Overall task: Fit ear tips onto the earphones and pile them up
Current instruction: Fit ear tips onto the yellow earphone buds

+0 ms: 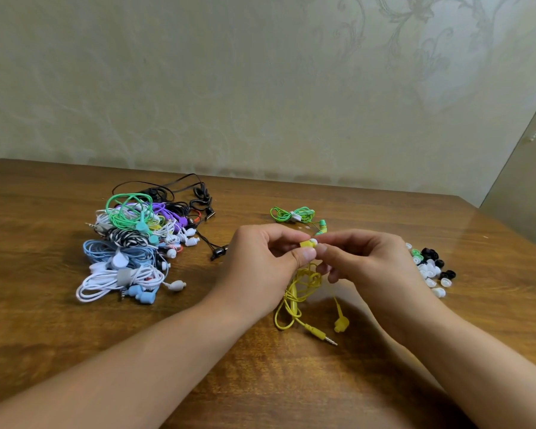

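My left hand [262, 261] pinches a yellow earbud [305, 244] above the table's middle. My right hand [359, 261] pinches a white ear tip [313, 242] that sits against the earbud's nozzle. The yellow earphone cable [294, 300] hangs from my hands onto the table, with its second earbud [341, 323] and jack plug [322, 335] lying in front of me. A pile of earphones [136, 243] in white, blue, green, purple and black lies at the left. Loose white, black and green ear tips [432, 269] lie at the right.
A green earphone set [294, 215], coiled, lies just beyond my hands. The wooden table [59, 320] meets a patterned wall at the back, and its right edge runs diagonally past the ear tips.
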